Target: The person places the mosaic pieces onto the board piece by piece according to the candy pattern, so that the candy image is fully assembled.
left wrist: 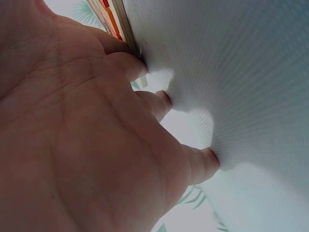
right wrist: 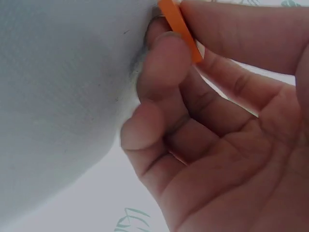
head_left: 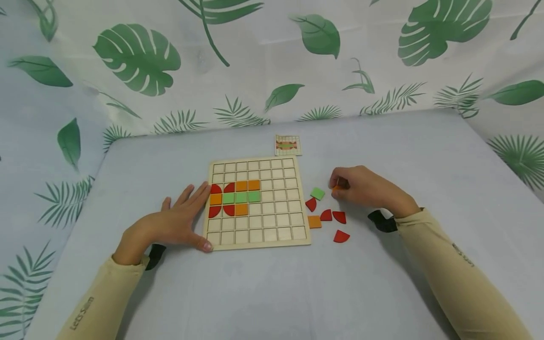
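A wooden grid board (head_left: 272, 231) lies flat on the table, with orange and green square tiles and red quarter-circle tiles set in its left cells. My left hand (head_left: 176, 222) rests at the board's left edge, fingers spread; in the left wrist view its fingertips touch the cloth. To the right of the board, my right hand (head_left: 361, 186) pinches an orange tile (right wrist: 181, 31) between thumb and fingers, just over the table. Near it lie a green tile (head_left: 317, 193), a loose orange tile (head_left: 314, 222) and several red quarter-circle tiles (head_left: 341, 236).
A small pattern card (head_left: 287, 145) lies just beyond the board's far edge, showing a red, orange and green design on a grid. A pale cloth (head_left: 255, 293) covers the table. Behind it hangs a leaf-printed curtain (head_left: 255, 71).
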`<state>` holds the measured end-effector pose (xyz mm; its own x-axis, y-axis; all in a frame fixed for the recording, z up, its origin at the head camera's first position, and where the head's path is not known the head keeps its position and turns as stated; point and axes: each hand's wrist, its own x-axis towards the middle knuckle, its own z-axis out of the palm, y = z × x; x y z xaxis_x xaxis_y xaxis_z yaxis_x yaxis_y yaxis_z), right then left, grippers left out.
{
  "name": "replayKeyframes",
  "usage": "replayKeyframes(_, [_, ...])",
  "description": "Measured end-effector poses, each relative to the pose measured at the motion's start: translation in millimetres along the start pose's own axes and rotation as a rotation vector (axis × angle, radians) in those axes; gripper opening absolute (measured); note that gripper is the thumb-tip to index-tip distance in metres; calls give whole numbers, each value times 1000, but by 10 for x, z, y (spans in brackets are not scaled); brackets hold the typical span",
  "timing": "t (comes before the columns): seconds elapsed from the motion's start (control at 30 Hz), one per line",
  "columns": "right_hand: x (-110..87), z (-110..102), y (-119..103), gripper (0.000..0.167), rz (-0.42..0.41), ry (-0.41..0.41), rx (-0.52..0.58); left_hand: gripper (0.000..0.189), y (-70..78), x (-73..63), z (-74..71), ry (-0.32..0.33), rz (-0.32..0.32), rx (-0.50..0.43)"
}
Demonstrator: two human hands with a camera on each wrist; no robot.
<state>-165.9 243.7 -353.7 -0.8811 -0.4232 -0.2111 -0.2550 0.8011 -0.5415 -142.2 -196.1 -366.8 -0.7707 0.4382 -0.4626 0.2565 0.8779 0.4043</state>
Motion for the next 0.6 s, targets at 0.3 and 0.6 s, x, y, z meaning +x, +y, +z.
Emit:
replayKeyframes(0.3, [2,33,-99,10,-20,55,144,146,8,-3,-11,-6,6,14])
replayKeyframes(0.6, [27,169,-345,19,-66,59,304,146,-14,-7,-11,-4,2,9])
